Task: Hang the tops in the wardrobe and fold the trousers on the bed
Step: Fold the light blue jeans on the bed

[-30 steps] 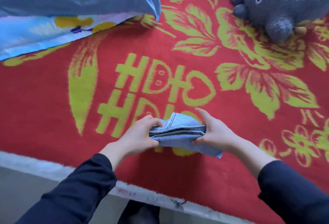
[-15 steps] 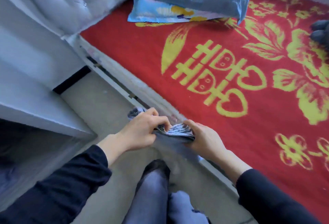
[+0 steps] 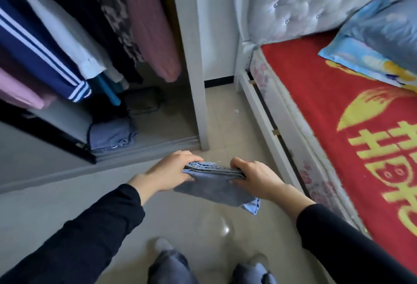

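Currently held: one pair of folded trousers (image 3: pixel 216 185), pale blue denim, in mid-air over the floor (image 3: pixel 225 125), between the open wardrobe (image 3: pixel 194 80) on the left and the bed (image 3: pixel 327 114) on the right, touching neither

Grip, left hand (image 3: pixel 171 170): fingers curled together over the upper edge of the bundle's left end, thumb pressed on the near face. Grip, right hand (image 3: pixel 255 177): thumb on top of the right end, the other fingers wrapped beneath and mostly hidden by the cloth

Orientation: long axis runs left to right across the view, hand to hand, roughly level, the right end slightly lower. Stacked fold edges face up and away, toward the wardrobe; the broad face slopes down toward the person. One loose hem corner (image 3: pixel 251 207) hangs from the lower right

Progress, tops: several hanging garments (image 3: pixel 67 35) fill the wardrobe, among them a navy top with white stripes (image 3: pixel 33 46) and a dusty pink top (image 3: pixel 149 24). That part of the job looks largely done, though whether any top waits out of view cannot be told

Progress, trousers: this pair is a compact, many-layered packet, so its folding step appears complete. A folded blue-grey pile (image 3: pixel 110 134) lies on the wardrobe floor

Remaining, as a judgement: setting the packet down, probably on that pile or beside it; it is not yet placed anywhere
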Demonstrator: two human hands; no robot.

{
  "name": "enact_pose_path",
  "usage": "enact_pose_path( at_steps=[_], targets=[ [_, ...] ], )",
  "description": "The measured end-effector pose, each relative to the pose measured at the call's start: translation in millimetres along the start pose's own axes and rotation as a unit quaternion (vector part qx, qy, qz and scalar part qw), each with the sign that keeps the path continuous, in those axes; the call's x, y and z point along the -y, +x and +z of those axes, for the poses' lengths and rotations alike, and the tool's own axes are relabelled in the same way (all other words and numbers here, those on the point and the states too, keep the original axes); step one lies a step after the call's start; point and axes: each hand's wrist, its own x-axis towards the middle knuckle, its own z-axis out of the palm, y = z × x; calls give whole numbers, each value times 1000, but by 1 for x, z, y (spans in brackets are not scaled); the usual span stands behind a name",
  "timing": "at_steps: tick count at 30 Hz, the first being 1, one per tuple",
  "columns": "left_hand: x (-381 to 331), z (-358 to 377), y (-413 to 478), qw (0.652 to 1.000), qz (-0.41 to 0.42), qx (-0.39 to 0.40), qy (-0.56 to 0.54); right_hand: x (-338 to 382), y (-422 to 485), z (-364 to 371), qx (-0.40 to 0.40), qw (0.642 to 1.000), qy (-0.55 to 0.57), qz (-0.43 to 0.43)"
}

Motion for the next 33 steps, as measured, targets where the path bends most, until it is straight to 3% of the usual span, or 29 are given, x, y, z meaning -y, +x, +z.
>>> enact_pose_path(
  at_steps=[5, 14, 23, 27, 33],
  targets=[
    [125, -35, -37, 999, -31, -13, -32, 85, 99, 39, 69, 997, 24, -4],
    [292, -68, -28, 990, -112, -76, -40, 175, 273, 108, 91, 996, -12, 7],
    [435, -43, 90, 976, -137, -166, 17, 154, 446, 190, 52, 994, -100, -3],
    [519, -20, 171, 963, -141, -227, 32, 123, 540, 236, 6, 992, -128, -13],
    [614, 1, 275, 936, -125, -300, 137, 82, 653, 300, -71, 978, -193, -39]
  ],
)
